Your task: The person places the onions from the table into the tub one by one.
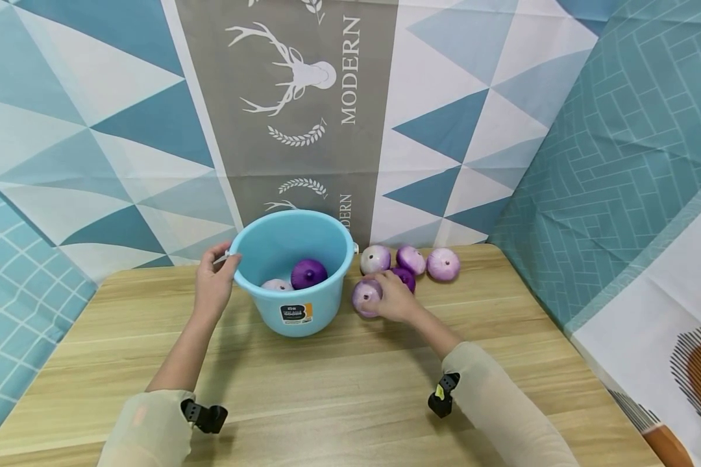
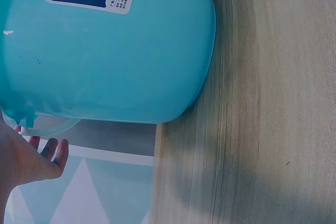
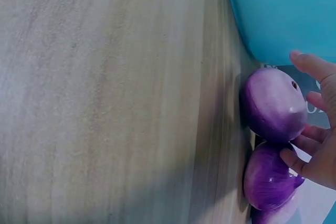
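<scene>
A light blue plastic bucket stands upright on the wooden table, with a purple onion and a paler onion inside. My left hand holds the white bucket handle beside the left rim; in the left wrist view its fingers curl near the handle's end. My right hand reaches over a light purple onion right of the bucket. In the right wrist view its fingers are spread round that onion, close to a darker purple onion.
Behind the right hand lie several more onions, among them a whitish one, a purple one and a pale purple one. A patterned cloth backdrop rises at the back edge of the table.
</scene>
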### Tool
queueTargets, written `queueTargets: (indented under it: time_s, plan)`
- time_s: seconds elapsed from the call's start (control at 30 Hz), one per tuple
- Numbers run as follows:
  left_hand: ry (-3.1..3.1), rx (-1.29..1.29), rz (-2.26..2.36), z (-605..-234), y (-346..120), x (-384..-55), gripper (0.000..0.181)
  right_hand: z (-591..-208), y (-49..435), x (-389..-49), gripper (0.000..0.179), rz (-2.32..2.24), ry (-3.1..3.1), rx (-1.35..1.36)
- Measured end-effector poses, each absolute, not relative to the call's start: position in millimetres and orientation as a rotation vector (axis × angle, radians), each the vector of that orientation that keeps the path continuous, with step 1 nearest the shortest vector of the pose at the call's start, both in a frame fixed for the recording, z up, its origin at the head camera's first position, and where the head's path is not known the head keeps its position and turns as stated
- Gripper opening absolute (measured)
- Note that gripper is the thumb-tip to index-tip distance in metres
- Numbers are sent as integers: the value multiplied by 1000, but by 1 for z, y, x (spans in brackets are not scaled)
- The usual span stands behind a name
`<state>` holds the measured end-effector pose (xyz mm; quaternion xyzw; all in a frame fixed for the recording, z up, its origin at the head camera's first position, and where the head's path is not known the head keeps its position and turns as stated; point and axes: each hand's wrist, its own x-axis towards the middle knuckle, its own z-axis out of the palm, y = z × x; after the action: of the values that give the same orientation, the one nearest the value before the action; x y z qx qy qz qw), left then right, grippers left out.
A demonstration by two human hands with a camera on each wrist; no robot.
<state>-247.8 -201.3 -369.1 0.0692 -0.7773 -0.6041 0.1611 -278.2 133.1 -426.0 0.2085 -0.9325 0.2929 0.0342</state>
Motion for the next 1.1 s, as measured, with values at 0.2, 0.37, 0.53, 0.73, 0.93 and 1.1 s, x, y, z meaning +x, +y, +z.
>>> queueTargets:
  time_s: [0.2,0.37,0.53,0.73,0.93,1.1]
  plan:
    - [-2216,193,-1717,-368,-200,-247,49,-432,133,-278,66,837,-2881,612]
    - [-2219,188,-1716,-369,-202,-248,50,-434,131,-278,69,796,-2874,634]
    - [-2218,180,-1721,-370,-203,-248,49,-435,127,-277,70,738,-2895,654]
    - [-2204,144,-1689,-372,-204,-249,52,-441,124,-276,73,743,-2867,689]
    - [-2161,98,-1715,-376,-204,-249,52,-451,124,-276,80,782,-2862,686]
    - [-2212,168,-1711,-369,-200,-247,50,-453,123,-276,82,817,-2851,661]
